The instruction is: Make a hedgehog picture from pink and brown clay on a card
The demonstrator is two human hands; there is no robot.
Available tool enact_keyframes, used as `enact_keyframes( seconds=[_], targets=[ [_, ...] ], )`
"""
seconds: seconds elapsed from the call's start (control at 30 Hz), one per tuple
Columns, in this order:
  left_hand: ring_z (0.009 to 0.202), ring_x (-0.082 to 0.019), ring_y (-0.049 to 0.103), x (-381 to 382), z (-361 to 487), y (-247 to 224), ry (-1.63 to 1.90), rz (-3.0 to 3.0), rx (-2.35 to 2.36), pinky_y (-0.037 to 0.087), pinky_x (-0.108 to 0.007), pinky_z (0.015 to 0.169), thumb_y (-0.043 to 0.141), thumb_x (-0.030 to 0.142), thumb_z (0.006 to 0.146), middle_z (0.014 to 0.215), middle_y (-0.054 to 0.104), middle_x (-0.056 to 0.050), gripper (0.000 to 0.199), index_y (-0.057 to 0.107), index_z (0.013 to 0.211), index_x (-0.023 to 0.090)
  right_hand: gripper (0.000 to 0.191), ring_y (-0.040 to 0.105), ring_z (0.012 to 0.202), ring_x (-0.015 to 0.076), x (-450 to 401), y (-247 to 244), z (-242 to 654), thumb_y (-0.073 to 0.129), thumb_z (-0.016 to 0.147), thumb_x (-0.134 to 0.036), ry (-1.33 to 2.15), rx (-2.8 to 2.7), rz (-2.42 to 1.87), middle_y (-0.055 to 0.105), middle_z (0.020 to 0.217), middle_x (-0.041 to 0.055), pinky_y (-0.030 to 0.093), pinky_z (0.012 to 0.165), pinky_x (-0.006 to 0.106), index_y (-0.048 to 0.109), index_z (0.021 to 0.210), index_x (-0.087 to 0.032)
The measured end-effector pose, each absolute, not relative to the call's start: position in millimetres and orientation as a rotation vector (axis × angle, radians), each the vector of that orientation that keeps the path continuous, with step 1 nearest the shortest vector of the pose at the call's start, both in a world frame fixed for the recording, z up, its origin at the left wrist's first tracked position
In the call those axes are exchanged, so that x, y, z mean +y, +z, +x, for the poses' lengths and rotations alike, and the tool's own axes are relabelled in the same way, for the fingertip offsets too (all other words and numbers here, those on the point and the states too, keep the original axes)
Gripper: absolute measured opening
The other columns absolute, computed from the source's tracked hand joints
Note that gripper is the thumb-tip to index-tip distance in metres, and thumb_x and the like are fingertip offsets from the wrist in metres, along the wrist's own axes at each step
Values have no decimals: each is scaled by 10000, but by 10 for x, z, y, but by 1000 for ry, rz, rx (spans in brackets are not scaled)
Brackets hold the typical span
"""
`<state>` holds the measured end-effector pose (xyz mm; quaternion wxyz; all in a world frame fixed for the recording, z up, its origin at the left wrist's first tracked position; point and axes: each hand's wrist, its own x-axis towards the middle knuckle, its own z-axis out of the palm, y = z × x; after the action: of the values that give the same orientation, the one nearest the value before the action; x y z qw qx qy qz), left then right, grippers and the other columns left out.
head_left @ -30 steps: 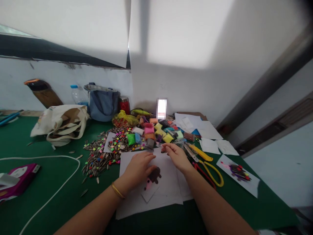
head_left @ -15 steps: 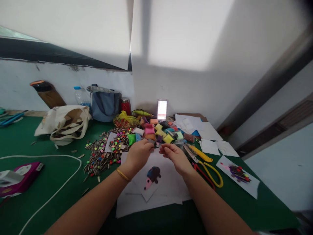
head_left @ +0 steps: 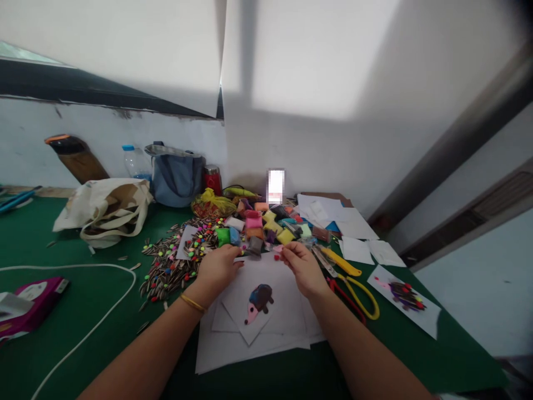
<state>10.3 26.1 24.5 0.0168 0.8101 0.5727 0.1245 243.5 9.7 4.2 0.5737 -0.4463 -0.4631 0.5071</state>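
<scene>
Fingers of the right hand [head_left: 303, 268] are pinching a small pink-and-red piece [head_left: 277, 250]; those of the left hand [head_left: 219, 272] are curling slightly apart, contents not discernible. A brown-and-pink hedgehog figure [head_left: 260, 301] is lying nearer, between the hands, within the edges of white paper sheets [head_left: 287, 321]. Yellow-handled scissors [head_left: 376, 306] are bounding the room at right.

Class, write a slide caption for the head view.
The right hand pinches a small pinkish bit beyond a hedgehog figure on white paper.
</scene>
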Motion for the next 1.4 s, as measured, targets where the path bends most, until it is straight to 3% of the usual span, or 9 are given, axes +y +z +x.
enact_keyframes(
  seconds=[0.1,0.2,0.43,0.67,0.77,0.97,1.2,1.3,1.4],
  targets=[
    [870,-199,621,243,147,315,519,2525,1723,418,-281,710,619,313,846,1018,650,-41,177,655,1005,243,192,575,707,146,71,27,2384,657,787,-380,1208,-1158,-1077,621,749,-4,438,655,265,617,847,-203],
    [846,-182,620,245,201,372,571,2544,1651,418,-275,720,556,274,892,934,652,-32,121,664,915,227,201,589,744,157,56,12,2351,638,802,-397,1220,-1221,-1091,630,782,8,448,685,280,621,855,-204],
    [772,-203,625,332,277,243,471,2560,1750,389,-288,665,462,333,948,820,678,-66,264,650,842,182,224,587,739,155,55,1,2315,605,822,-415,1194,-1345,-1115,617,790,14,468,708,289,613,821,-191],
    [626,-151,590,293,345,122,868,2044,1526,386,-244,574,442,396,939,689,642,-6,311,605,766,195,284,612,778,178,100,-60,2224,623,798,-356,1106,-1485,-1160,652,884,39,489,695,308,642,1042,-211],
    [595,-138,591,215,438,121,911,1804,1323,410,-235,563,507,386,893,661,632,12,257,642,786,195,370,598,748,169,71,-42,2138,677,763,-315,1029,-1594,-1167,659,900,38,472,645,286,626,1116,-215],
    [608,-135,615,125,454,184,908,1549,1175,447,-234,598,606,331,814,648,631,15,166,671,802,179,147,583,706,166,35,48,2184,631,845,-343,758,-1757,-1277,666,792,26,447,641,277,682,863,-206],
    [479,-83,464,157,320,182,1081,1274,1055,357,-204,492,498,447,906,525,501,37,407,517,613,165,208,602,915,218,178,8,2505,523,902,-239,359,-2157,-1517,668,975,75,455,788,324,708,994,-220],
    [535,-93,530,138,318,178,1037,979,882,411,-211,538,537,500,882,611,589,0,400,609,714,144,269,595,955,232,178,-4,2536,563,855,-194,316,-2118,-1540,643,1022,89,467,813,338,688,1093,-215],
    [664,-120,600,111,319,144,971,824,706,460,-236,644,564,542,860,759,657,-54,438,688,883,122,220,590,950,218,120,44,2476,548,880,-213,371,-1973,-1390,629,989,77,472,836,338,699,1040,-225]
  ],
)
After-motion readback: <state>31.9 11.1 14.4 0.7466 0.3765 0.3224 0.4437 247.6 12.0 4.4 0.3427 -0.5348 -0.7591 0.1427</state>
